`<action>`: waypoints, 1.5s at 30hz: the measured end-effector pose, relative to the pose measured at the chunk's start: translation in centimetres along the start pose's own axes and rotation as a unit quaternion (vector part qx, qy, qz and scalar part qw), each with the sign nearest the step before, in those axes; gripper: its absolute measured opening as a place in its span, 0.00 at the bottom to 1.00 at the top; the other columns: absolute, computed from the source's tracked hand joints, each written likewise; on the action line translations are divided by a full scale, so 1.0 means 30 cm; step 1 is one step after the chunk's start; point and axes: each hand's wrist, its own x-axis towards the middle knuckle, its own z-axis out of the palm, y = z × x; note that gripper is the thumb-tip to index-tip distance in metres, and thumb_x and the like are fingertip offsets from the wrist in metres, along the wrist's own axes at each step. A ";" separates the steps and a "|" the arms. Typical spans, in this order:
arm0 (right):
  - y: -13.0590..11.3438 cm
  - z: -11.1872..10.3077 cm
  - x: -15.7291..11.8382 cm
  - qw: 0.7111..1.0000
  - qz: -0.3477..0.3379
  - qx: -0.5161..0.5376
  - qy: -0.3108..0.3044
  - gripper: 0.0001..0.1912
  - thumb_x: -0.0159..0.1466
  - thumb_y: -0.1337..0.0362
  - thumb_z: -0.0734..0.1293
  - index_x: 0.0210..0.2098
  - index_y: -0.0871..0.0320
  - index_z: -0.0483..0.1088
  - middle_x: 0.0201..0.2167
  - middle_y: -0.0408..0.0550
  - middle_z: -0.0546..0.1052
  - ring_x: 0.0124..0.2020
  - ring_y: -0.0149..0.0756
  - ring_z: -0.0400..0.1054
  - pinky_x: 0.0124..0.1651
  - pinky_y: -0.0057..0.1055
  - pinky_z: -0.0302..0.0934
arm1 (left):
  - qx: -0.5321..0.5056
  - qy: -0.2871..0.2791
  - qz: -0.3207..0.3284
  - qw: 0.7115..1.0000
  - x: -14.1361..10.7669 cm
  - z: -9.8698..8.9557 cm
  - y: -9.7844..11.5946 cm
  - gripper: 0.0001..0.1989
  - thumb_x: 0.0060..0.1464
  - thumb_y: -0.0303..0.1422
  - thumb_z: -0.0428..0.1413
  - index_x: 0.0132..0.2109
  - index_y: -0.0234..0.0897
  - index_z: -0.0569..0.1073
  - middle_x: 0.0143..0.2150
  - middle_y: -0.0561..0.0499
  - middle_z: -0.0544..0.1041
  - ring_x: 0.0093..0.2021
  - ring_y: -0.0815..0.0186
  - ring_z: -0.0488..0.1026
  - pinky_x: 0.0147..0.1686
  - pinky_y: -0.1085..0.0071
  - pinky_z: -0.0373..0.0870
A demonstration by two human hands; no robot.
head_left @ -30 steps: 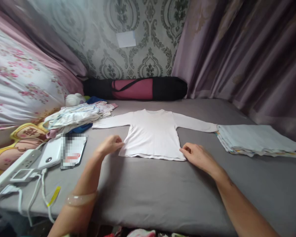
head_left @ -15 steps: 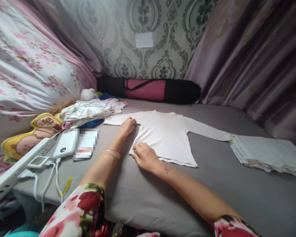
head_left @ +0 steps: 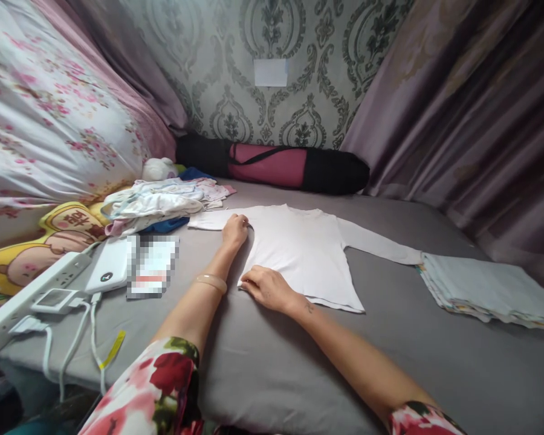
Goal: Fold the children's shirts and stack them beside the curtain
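A white long-sleeved shirt (head_left: 297,254) lies spread flat on the grey bed sheet (head_left: 272,362), its neck pointing away from me and its sleeves out to both sides. My left hand (head_left: 236,231) is closed on the cloth at the left underarm, where sleeve and body meet. With fingers pinched, my right hand (head_left: 266,287) grips the lower left corner of the hem. The fingertips of both hands are partly hidden. At the right, the shirt's cuff reaches a stack of folded cloths (head_left: 489,287).
Crumpled clothes (head_left: 158,202) lie at the left beside a yellow cartoon cushion (head_left: 31,260). Nearer are a white power bank (head_left: 111,266), a blurred-out flat item (head_left: 153,266), and a power strip (head_left: 49,281) with cables. A long black-and-pink bag (head_left: 272,164) rests along the wall.
My right fingers have closed on the hem corner, and the shirt's left side edge looks drawn smoother. My left hand stays at the underarm. The camera view has shifted slightly.
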 end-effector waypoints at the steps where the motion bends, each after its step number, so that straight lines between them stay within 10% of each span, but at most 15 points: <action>1: 0.004 0.002 0.000 1.000 -0.004 0.008 0.001 0.09 0.69 0.63 0.62 0.42 0.56 0.74 0.39 0.48 0.76 0.41 0.34 0.69 0.43 0.28 0.60 | -0.004 0.003 -0.010 1.000 0.003 0.003 0.002 0.15 0.61 0.28 0.46 0.47 0.38 0.76 0.47 0.43 0.73 0.47 0.59 0.71 0.41 0.68 0.63; 8: 0.020 0.002 0.008 0.998 -0.024 0.061 -0.009 0.09 0.67 0.66 0.64 0.41 0.59 0.77 0.38 0.48 0.77 0.40 0.34 0.69 0.43 0.27 0.59 | -0.014 0.018 -0.013 1.000 0.003 0.019 0.001 0.15 0.61 0.29 0.46 0.47 0.37 0.76 0.46 0.43 0.72 0.47 0.59 0.71 0.43 0.69 0.65; 14: 0.117 -0.079 0.107 0.966 -0.040 0.195 -0.166 0.11 0.65 0.66 0.62 0.37 0.61 0.77 0.30 0.42 0.78 0.31 0.31 0.70 0.36 0.24 0.60 | -0.018 0.032 -0.015 0.999 0.008 0.033 -0.012 0.14 0.61 0.29 0.48 0.46 0.40 0.77 0.44 0.46 0.73 0.47 0.61 0.72 0.44 0.70 0.66; 19: 0.344 -0.139 0.182 0.974 0.167 0.014 0.149 0.20 0.69 0.67 0.54 0.54 0.63 0.70 0.56 0.56 0.72 0.58 0.40 0.64 0.60 0.35 0.53 | -0.036 0.037 -0.016 0.999 0.012 0.037 -0.017 0.13 0.61 0.29 0.48 0.45 0.39 0.77 0.44 0.45 0.73 0.47 0.61 0.72 0.44 0.70 0.67; 23: 0.453 -0.118 0.185 0.949 0.269 -0.106 0.126 0.29 0.71 0.59 0.51 0.67 0.68 0.53 0.70 0.59 0.50 0.71 0.44 0.39 0.69 0.46 0.30 | -0.051 0.035 -0.018 0.998 0.018 0.041 -0.022 0.13 0.60 0.29 0.49 0.45 0.38 0.78 0.44 0.45 0.73 0.45 0.61 0.72 0.43 0.70 0.67; 38: -0.044 0.126 0.155 0.991 0.128 -0.011 0.024 0.35 0.70 0.57 0.50 0.69 0.77 0.43 0.71 0.63 0.41 0.72 0.46 0.29 0.71 0.45 0.26 | -0.112 0.042 -0.007 0.993 0.042 0.051 -0.049 0.12 0.57 0.27 0.51 0.42 0.35 0.78 0.41 0.45 0.73 0.43 0.60 0.72 0.48 0.67 0.67; 42: -0.121 0.093 0.066 0.992 0.045 0.100 -0.062 0.34 0.71 0.56 0.49 0.68 0.75 0.47 0.70 0.64 0.47 0.71 0.45 0.37 0.71 0.43 0.35 | -0.132 -0.001 0.031 0.991 0.054 0.015 -0.087 0.09 0.55 0.28 0.52 0.41 0.35 0.77 0.40 0.46 0.73 0.42 0.62 0.72 0.50 0.65 0.68; 45: -0.031 -0.002 -0.001 0.990 -0.007 0.138 -0.041 0.33 0.71 0.52 0.50 0.68 0.65 0.51 0.69 0.57 0.52 0.70 0.38 0.44 0.70 0.39 0.41 | -0.146 -0.026 0.057 0.987 0.039 -0.030 -0.110 0.11 0.55 0.30 0.53 0.45 0.33 0.73 0.42 0.47 0.72 0.39 0.64 0.72 0.47 0.64 0.70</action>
